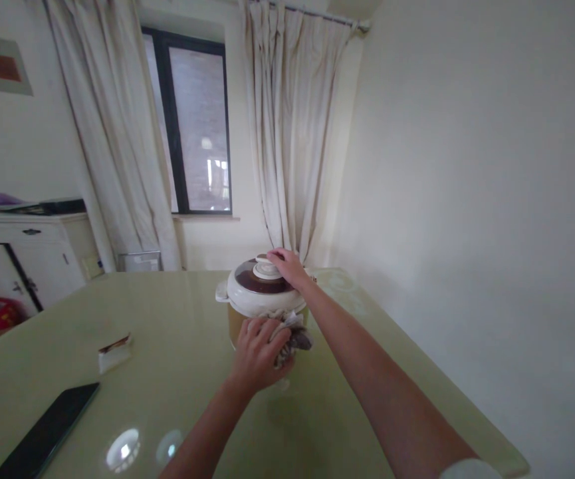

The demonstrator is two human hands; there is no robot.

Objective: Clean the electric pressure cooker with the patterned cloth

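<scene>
Closest in, a flat black rectangular slab, likely a phone or tablet [48, 429], lies on the glossy pale green table [177, 372] at the lower left, and a little further along sits a small white packet with a brown edge [114, 351]. Now to the middle: the left hand [258, 352] is clenched around a crumpled grey-and-white cloth [292, 336], pressing it against the front wall of the round cream-and-tan electric cooker [262, 299] (the cloth bunches out to the right of the fingers). Just above, the right hand [290, 266] lies fingers-down on the cooker's cream lid with its brown ring [257, 283], fingertips touching the raised white knob; it rests there flat rather than gripping. The cooker stands toward the table's far end, near the right-hand wall. Beyond it hang cream curtains [287, 133] either side of a dark-framed window [192, 120], with a white cabinet [22, 259] off to the far left.
</scene>
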